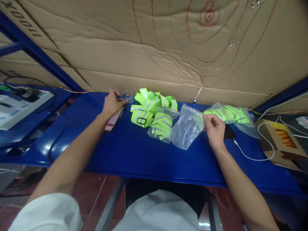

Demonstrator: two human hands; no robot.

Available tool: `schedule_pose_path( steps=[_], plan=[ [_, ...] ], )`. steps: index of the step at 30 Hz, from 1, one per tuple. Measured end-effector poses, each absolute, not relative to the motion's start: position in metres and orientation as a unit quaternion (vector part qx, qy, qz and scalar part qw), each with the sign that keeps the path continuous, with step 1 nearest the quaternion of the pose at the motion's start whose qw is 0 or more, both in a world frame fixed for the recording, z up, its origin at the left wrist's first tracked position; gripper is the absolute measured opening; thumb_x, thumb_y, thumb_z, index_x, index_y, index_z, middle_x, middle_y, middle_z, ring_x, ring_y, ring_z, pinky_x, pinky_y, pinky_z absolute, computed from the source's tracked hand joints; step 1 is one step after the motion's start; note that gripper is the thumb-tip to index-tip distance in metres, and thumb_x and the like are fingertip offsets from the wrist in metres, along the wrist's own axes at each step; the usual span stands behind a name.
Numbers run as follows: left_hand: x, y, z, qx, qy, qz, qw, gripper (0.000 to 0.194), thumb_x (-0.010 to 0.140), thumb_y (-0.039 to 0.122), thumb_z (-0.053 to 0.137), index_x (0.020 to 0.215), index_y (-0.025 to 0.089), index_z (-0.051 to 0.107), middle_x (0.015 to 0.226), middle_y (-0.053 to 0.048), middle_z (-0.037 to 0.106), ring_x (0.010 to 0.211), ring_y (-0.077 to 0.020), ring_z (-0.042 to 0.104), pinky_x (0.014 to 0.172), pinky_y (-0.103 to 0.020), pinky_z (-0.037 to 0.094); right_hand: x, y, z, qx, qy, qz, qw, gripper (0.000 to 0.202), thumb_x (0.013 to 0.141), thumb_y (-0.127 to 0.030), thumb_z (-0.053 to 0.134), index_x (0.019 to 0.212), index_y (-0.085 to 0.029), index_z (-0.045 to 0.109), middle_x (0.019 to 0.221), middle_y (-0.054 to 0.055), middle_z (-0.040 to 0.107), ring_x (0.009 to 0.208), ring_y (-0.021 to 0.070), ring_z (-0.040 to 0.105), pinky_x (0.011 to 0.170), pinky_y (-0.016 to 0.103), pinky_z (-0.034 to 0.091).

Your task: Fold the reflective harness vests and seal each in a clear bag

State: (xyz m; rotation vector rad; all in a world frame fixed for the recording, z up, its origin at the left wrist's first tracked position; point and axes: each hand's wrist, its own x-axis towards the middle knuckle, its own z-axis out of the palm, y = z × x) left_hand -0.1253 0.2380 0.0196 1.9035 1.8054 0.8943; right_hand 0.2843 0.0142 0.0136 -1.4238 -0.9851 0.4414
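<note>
My right hand pinches the upper right edge of a clear zip bag, which looks empty and has a red line along its top. At the left, the fingers of my left hand close at the edge of a small clear round plastic piece, whose kind I cannot make out. Between my hands lies a heap of neon yellow-green reflective straps with silver stripes and a black buckle. In front of it rests a bagged reflective strap, partly under the zip bag's left side.
More bagged reflective straps lie right of my right hand. A phone is below my left hand; a dark device and white cable lie right, near an open cardboard box. Cardboard walls the blue table's back.
</note>
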Motion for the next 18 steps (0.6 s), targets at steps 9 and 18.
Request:
schedule_pose_path(
  steps=[9,18],
  plan=[
    [-0.105,0.179,0.060,0.729,0.585,0.342,0.095,0.017,0.096,0.027,0.067,0.105,0.012,0.066,0.106,-0.007,0.073,0.095,-0.0181,0.064,0.097,-0.035,0.048,0.283,0.011,0.023,-0.604,-0.425,0.226,0.635,0.028,0.085,-0.048,0.077,0.087,-0.020,0.071,0.064,-0.003,0.055,0.051,0.0100,0.045,0.048,0.025,0.037],
    [0.011,0.065,0.052,0.727,0.301,0.364,0.498,0.048,0.085,0.045,0.079,0.125,0.021,0.065,0.117,-0.009,0.074,0.099,-0.0213,0.073,0.075,-0.028,0.059,0.261,-0.001,0.028,-0.540,-0.467,0.452,0.535,0.036,0.081,-0.055,0.083,0.082,-0.021,0.070,0.058,-0.003,0.058,0.050,0.0103,0.048,0.049,0.026,0.040]
  ],
)
